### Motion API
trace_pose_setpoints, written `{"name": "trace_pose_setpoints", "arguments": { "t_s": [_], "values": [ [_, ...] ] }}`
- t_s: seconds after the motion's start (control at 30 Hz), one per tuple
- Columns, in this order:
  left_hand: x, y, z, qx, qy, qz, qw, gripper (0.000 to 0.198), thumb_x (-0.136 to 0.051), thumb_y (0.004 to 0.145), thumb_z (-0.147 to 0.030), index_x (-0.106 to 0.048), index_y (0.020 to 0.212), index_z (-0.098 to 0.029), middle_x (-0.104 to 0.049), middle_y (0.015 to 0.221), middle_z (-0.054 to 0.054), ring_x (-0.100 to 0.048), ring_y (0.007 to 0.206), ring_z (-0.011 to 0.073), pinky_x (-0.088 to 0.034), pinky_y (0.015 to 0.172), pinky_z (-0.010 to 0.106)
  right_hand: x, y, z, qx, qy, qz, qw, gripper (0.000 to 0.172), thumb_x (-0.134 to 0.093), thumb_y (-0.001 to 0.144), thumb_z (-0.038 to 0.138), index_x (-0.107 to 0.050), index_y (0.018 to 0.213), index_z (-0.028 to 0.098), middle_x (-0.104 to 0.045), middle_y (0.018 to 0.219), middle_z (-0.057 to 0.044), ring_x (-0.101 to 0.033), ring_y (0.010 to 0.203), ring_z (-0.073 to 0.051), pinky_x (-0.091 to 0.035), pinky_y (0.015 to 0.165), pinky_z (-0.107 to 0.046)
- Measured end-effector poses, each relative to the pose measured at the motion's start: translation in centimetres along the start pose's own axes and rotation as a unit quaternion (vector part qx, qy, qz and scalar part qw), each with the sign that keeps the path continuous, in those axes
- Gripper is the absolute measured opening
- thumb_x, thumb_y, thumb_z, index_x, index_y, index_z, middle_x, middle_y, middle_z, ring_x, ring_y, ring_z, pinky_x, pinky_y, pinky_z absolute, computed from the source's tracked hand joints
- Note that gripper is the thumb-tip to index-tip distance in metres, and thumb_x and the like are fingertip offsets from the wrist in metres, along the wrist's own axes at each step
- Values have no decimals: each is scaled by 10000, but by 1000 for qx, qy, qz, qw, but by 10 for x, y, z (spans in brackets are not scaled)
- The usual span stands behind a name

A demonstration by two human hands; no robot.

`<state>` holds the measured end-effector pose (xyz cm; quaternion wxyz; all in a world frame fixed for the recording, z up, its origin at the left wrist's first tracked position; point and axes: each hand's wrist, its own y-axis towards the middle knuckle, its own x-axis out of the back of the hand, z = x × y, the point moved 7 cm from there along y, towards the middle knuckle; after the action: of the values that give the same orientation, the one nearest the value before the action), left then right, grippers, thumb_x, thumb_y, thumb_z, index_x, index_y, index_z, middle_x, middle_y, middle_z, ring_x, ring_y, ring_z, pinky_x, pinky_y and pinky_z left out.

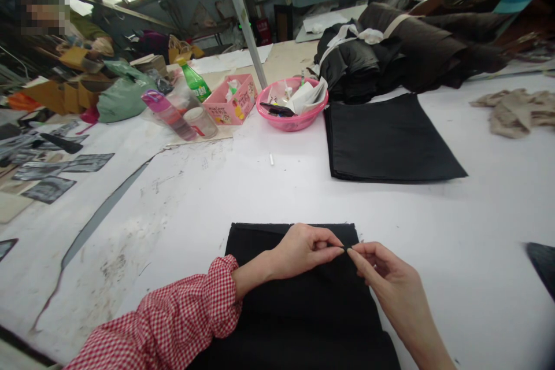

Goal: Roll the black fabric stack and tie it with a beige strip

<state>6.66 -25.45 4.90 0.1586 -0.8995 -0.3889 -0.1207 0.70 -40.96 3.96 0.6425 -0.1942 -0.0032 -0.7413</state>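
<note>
A black fabric piece (299, 306) lies flat on the white table in front of me, its far edge straight and its right edge slanting toward me. My left hand (301, 251) reaches across it, thumb and forefinger pinched on the fabric near its upper right corner. Right beside it, my right hand (384, 272) pinches the same edge from the right, the fingertips of both hands almost touching. The bit of cloth between the fingertips is tiny and mostly hidden. A red-and-white checked sleeve (173, 312) covers my left forearm.
A stack of black fabric (392, 141) lies beyond, with bundled dark cloth (359, 60) behind it. A pink basin (292, 121), a pink box (232, 101), a green bottle (195, 81) and a jar (202, 122) stand at the back. Another person (82, 29) is at far left.
</note>
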Motion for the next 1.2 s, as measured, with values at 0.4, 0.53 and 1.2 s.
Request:
{"name": "trace_pose_setpoints", "arguments": {
  "t_s": [0.4,0.53,1.2],
  "values": [
    [1,-1,-7,-14,16,-8,1000,209,-581,898,-325,-695,946,-157,-379,531,-77,-291,489,47,-247,492,181,3,-1,2,14,8,-5,1000,329,-686,796,531,-628,922,233,-628,747,8,-561,622,-140,-461,534,-236],
    [1,-1,-9,-25,26,-11,999,185,-585,892,-305,-694,938,-162,-371,530,-80,-283,489,44,-236,490,180,10,0,6,47,-31,-27,998,361,-693,799,512,-620,1027,241,-633,821,-1,-594,679,-150,-484,570,-247],
    [1,-3,-12,-59,43,-10,997,99,-634,832,-234,-681,875,-159,-338,532,-94,-271,489,35,-222,486,163,-4,2,19,114,-81,60,988,170,-608,879,408,-667,997,300,-658,980,24,-591,821,-162,-463,682,-278]
  ]
}}
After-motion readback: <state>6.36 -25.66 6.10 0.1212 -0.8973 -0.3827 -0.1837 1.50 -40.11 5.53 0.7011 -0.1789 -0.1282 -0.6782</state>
